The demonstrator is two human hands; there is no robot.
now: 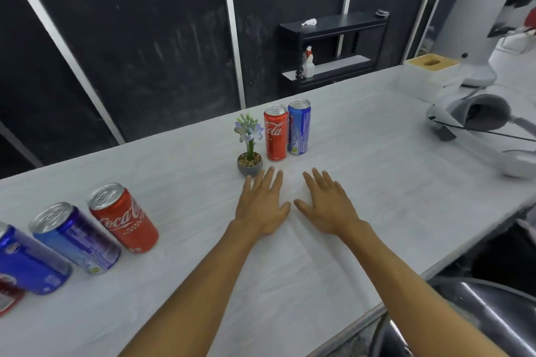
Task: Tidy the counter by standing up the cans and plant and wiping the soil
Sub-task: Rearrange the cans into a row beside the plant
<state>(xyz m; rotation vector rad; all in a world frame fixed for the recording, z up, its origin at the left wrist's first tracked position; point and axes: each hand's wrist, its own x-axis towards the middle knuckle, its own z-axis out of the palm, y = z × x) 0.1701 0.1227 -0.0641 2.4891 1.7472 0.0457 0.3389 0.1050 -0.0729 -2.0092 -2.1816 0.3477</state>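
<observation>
Left hand (262, 206) and right hand (327, 206) both lie flat and relaxed on the counter (377, 182), holding nothing. The plant (249, 151) stands just past the left hand, with the red can (276, 133) and blue can (299, 127) upright a bit beyond both. Can't spot any soil, so I'd pull the left hand straight back — easy to nudge that pot.

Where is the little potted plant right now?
In the head view the potted plant stands upright on the counter, just left of the tall red can and just beyond the fingertips of the left hand.
</observation>
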